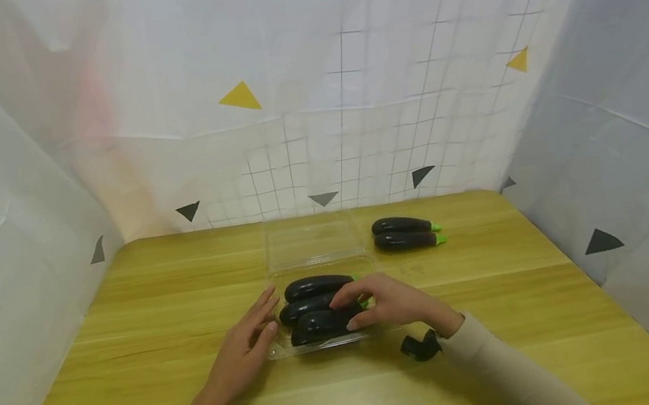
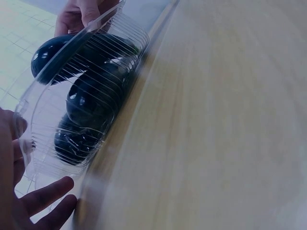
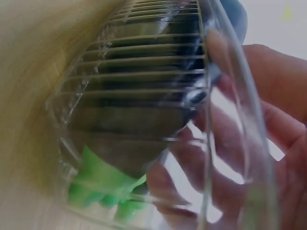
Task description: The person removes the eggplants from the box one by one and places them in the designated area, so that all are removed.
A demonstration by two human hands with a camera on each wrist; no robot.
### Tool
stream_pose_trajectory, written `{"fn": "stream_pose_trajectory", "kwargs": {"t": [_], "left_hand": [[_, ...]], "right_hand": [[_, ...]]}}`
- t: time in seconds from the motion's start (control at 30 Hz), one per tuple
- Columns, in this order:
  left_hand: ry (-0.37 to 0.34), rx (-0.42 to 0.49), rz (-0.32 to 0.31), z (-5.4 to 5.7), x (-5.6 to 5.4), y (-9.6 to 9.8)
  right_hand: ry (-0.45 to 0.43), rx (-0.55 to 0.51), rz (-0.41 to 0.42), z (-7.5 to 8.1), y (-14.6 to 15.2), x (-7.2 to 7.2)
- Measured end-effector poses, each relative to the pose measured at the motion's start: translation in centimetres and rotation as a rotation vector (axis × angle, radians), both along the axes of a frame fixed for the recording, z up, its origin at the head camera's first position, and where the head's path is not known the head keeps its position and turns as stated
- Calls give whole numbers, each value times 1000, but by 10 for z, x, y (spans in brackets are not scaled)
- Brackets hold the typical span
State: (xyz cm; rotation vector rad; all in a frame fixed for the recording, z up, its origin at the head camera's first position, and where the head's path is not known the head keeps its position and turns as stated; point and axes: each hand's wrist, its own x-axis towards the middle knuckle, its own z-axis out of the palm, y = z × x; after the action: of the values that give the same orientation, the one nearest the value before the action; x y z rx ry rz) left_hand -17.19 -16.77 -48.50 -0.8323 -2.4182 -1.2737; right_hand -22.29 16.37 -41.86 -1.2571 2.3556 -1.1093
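A clear plastic clamshell container (image 1: pixel 281 354) sits on the table with its lid laid back. Three dark eggplants with green stems lie in it: a back eggplant (image 1: pixel 317 286), a middle eggplant (image 1: pixel 301 310) and a near eggplant (image 1: pixel 318 326). My right hand (image 1: pixel 392 299) reaches over the right side and grips the near eggplant between thumb and fingers. That eggplant tilts up toward the rim in the left wrist view. At the container's left wall is my left hand (image 1: pixel 239 356), its fingers extended along the rim. Through the ribbed plastic a green stem (image 3: pixel 103 179) shows in the right wrist view.
Two more eggplants (image 1: pixel 407 240) lie side by side on the wooden table (image 1: pixel 173 288), to the right behind the container. The transparent lid (image 1: pixel 313 240) lies toward the table's back edge. White sheeting (image 1: pixel 303 59) with triangle marks encloses the back and sides.
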Motion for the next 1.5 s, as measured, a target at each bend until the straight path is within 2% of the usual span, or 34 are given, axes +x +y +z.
{"fn": "stream_pose_trajectory", "kwargs": {"t": [0.27, 0.6, 0.87, 1.5], "left_hand": [[-4, 8, -6, -1, -1, 0], [-9, 6, -8, 0, -1, 1], [-14, 2, -4, 0, -1, 1], [2, 1, -12, -2, -1, 0]], "right_hand": [[37, -38, -11, -2, -1, -1], [43, -174, -54, -1, -3, 3], [116, -173, -85, 3, -2, 5], [113, -181, -158, 14, 9, 5]]}}
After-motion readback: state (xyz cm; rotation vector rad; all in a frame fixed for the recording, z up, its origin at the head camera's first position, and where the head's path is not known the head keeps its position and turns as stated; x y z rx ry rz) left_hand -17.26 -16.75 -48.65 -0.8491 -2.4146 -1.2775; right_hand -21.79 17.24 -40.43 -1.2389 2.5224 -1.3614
